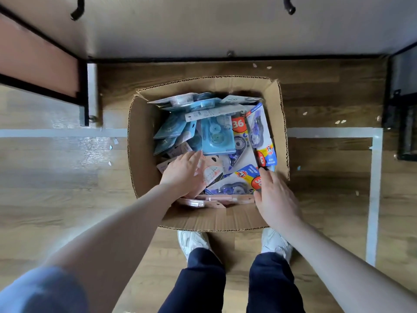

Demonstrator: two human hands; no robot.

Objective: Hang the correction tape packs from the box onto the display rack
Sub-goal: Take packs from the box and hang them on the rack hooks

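An open cardboard box (144, 154) is placed on the wooden floor (67, 177), and the correction tape packs (217, 134) are heaped loosely inside it in blue, pink and white-and-yellow cards. The left hand (184, 175) is laid on the pink packs (212, 171) near the box's near-left corner, with fingers straight and held close together. The right hand (274, 195) is positioned at the near-right corner, its fingers extended against the edge of a white-and-yellow pack (246, 179); a closed grip cannot be confirmed.

Two black hooks (289, 6) cut off at the top edge; lower packs (167, 141) buried.
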